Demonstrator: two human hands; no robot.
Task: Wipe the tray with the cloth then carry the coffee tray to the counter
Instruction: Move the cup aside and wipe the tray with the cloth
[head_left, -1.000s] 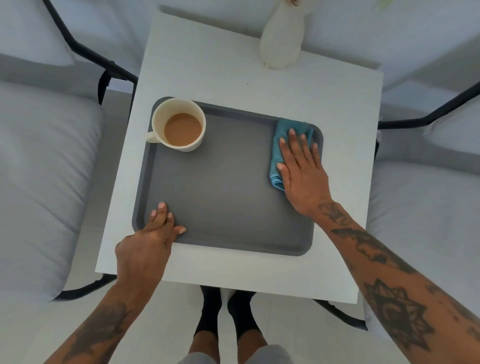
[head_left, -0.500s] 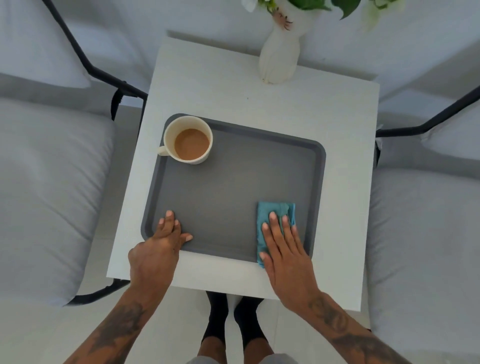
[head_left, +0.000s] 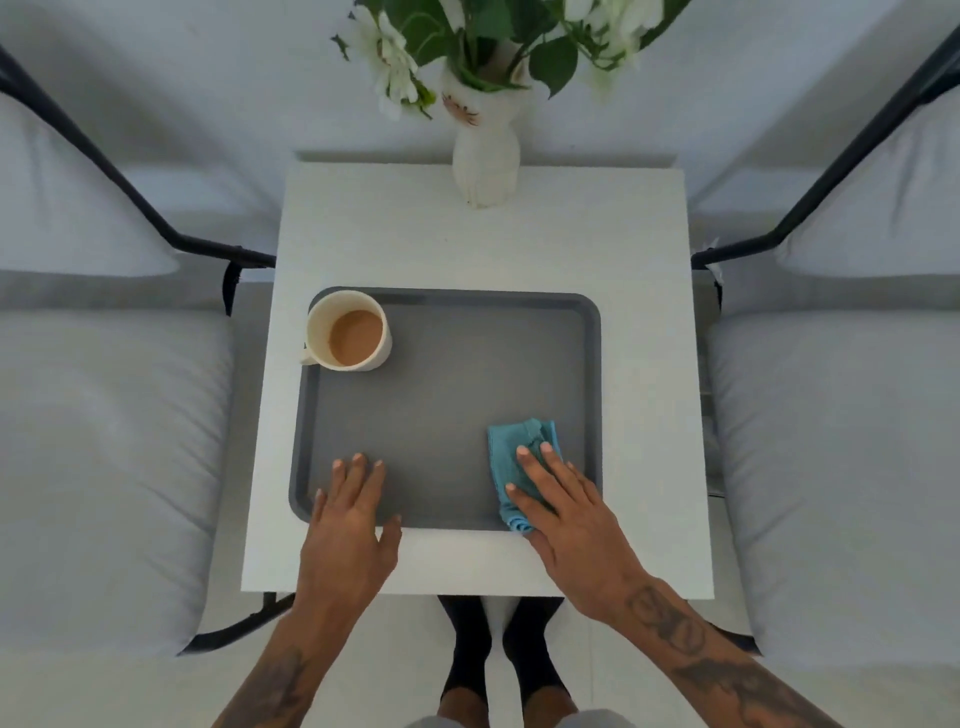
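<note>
A person's right hand (head_left: 566, 512) presses flat, fingers spread, on a folded blue cloth (head_left: 514, 462) at the near right corner of a grey tray (head_left: 467, 415) lying on a white bench (head_left: 478, 249). The left hand (head_left: 350, 514) rests open on the tray's near left corner, gripping nothing. 1 cream mug (head_left: 347, 331) of milky coffee stands in the far left corner. The tray looks stiff and light, its load off-centre and spillable; the 2 side rims seem the safest holds. No lettering is legible.
</note>
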